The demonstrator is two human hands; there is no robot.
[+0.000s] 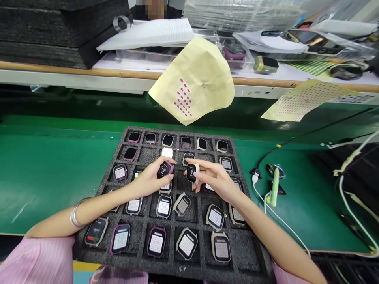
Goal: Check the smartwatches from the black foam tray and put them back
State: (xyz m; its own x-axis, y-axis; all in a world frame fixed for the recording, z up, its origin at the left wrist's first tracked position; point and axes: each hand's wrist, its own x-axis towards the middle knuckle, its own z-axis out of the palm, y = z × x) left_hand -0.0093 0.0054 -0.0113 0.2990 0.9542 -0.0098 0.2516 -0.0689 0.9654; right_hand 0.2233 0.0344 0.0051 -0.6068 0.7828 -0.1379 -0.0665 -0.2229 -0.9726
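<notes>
A: Status?
B: Front-row watches [156, 241] in foam tray [247, 254]: mostly lit lists.
A: Hands?
B: Apart, over mid-tray: left hand [149, 180] pinches purple watch [164, 169], right hand [220, 180] pale watch [192, 172], both lit. Back-row watches [167, 141] mostly dark; looks part-done.

On my remote feed I count one black foam tray [203, 252]. Its far row carries three purple-cased square watches [134, 137] and three beige-cased square watches [167, 141]; its near row, two purple, three beige. I count two bare hands [149, 179] [220, 181], two held watches [164, 169] [192, 172] and two yellow paper sheets [207, 67] [308, 98].
</notes>
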